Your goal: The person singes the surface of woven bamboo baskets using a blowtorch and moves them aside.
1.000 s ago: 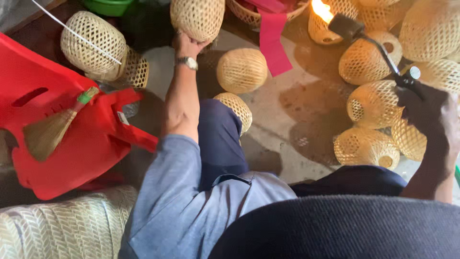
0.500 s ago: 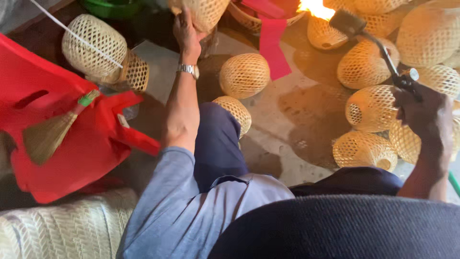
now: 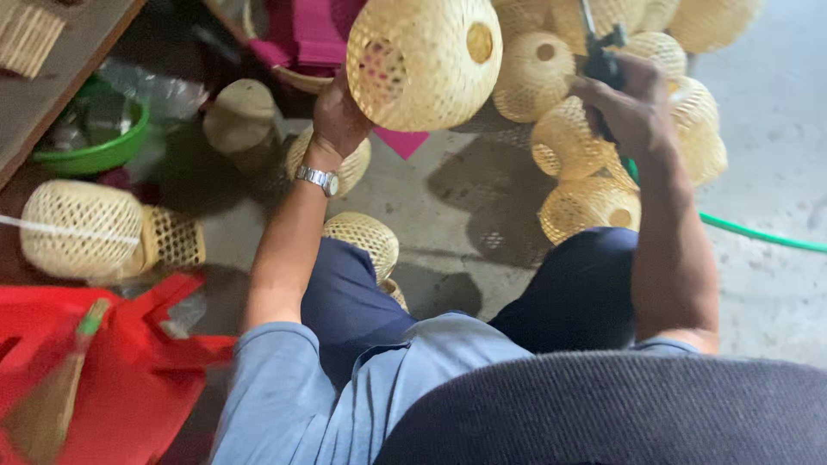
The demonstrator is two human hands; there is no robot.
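A woven lantern (image 3: pixel 424 58) (light, springy, easily crushed) is cupped underneath by the left hand (image 3: pixel 338 116); a dark torch handle (image 3: pixel 600 62) is gripped by the right hand (image 3: pixel 627 108).

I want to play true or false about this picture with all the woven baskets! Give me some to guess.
1. The left hand holds up a woven basket. True.
2. The right hand is empty. False: it grips a dark tool.
3. A watch is on the left wrist. True.
4. The bowl at the left is blue. False: it is green.
5. A green hose lies on the floor at the right. True.
6. The held basket has no holes. False: it has a round hole in its side.
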